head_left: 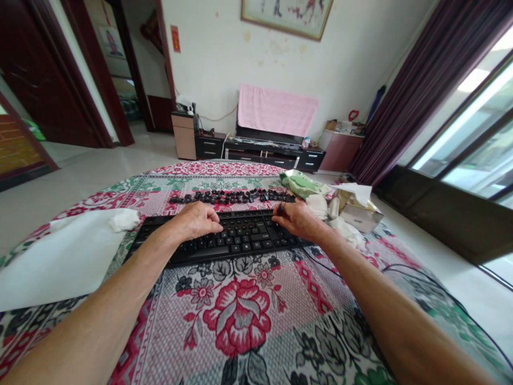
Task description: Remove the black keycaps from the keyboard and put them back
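A black keyboard [240, 238] lies across a table covered with a floral cloth [240, 321]. My left hand [198, 220] rests on the keyboard's left half, fingers curled down onto the keys. My right hand [296, 219] sits at the keyboard's right upper edge, fingers pinched round a small black keycap [281, 208]. Behind the keyboard, several loose black keycaps [232, 197] are laid out in rows on the cloth.
A white sheet of paper [56, 262] with a crumpled tissue [124, 219] lies at the left. A green packet [300, 184], tissues and an open box [358, 211] sit at the right. The keyboard's cable [401, 270] trails off to the right.
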The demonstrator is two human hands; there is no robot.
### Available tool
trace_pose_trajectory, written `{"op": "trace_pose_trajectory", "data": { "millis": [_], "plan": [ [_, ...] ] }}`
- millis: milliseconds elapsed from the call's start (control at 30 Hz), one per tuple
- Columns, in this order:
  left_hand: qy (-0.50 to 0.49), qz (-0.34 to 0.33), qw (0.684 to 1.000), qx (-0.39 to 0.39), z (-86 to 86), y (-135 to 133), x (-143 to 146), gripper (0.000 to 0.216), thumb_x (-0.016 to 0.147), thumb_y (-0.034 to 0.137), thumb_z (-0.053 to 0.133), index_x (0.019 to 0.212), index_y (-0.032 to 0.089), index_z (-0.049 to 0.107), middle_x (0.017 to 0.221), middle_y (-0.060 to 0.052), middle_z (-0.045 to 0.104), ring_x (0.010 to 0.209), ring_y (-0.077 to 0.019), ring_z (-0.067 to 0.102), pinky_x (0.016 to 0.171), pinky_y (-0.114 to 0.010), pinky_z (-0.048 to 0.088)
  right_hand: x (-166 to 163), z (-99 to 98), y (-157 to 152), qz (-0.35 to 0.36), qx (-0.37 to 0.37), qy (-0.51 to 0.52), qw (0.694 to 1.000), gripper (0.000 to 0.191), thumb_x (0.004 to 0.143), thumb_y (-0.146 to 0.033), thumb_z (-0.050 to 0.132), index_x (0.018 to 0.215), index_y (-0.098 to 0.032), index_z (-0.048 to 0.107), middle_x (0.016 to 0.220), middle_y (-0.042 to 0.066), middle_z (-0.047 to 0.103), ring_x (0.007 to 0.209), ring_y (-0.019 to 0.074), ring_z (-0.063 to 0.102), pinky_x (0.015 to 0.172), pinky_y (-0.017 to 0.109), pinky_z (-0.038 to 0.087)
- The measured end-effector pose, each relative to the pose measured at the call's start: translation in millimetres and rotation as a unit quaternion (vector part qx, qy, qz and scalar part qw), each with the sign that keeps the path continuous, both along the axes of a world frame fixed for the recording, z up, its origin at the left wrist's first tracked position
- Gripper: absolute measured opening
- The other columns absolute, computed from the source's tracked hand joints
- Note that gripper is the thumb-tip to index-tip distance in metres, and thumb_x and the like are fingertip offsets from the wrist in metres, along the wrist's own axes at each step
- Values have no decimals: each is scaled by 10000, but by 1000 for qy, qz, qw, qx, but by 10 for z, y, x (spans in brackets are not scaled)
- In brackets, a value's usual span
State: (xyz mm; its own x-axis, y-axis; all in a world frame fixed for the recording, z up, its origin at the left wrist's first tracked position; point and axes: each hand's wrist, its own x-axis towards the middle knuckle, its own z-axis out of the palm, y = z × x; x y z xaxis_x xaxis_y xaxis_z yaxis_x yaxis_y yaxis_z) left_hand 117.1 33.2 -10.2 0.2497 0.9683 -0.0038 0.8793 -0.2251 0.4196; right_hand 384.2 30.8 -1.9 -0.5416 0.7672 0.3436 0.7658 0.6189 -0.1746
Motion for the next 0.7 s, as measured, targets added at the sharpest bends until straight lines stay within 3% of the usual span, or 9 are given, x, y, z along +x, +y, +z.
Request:
{"op": "trace_pose_trajectory", "data": {
  "millis": [100,300,467,567,700],
  "plan": [
    [6,-9,1000,3,0,2,-10,278,524,427,526,673,213,621,567,21,568,542,-109,488,490,-210,305,3,-8,14,1,-7,19,1000,163,716,-313,416,750,-178,501,553,10,524,502,106,467,498,224,340],
    [10,-12,1000,3,2,4,-10,291,530,436,519,684,211,622,555,22,560,533,-103,481,488,-208,302,62,-69,66,-7,-137,148,979,213,728,-340,393,773,-157,493,576,19,562,509,98,515,489,213,394],
    [7,-13,1000,0,-9,10,-13,294,529,433,521,685,204,622,551,23,556,531,-100,477,495,-208,302,94,-130,119,-14,-192,214,958,238,715,-367,405,769,-148,483,623,31,574,530,101,540,478,213,424],
    [1,-16,1000,1,-16,11,-20,298,533,430,519,694,202,621,562,21,560,535,-97,479,502,-208,302,80,-121,112,-18,-194,215,957,237,719,-363,403,776,-146,482,620,33,573,531,104,542,479,216,430],
    [3,-17,1000,-1,-8,7,-20,306,533,434,518,709,207,623,570,22,564,542,-99,484,505,-210,302,29,-62,42,-12,-132,153,979,196,707,-335,437,779,-163,497,580,21,566,524,108,528,507,228,420]
  ]
}}
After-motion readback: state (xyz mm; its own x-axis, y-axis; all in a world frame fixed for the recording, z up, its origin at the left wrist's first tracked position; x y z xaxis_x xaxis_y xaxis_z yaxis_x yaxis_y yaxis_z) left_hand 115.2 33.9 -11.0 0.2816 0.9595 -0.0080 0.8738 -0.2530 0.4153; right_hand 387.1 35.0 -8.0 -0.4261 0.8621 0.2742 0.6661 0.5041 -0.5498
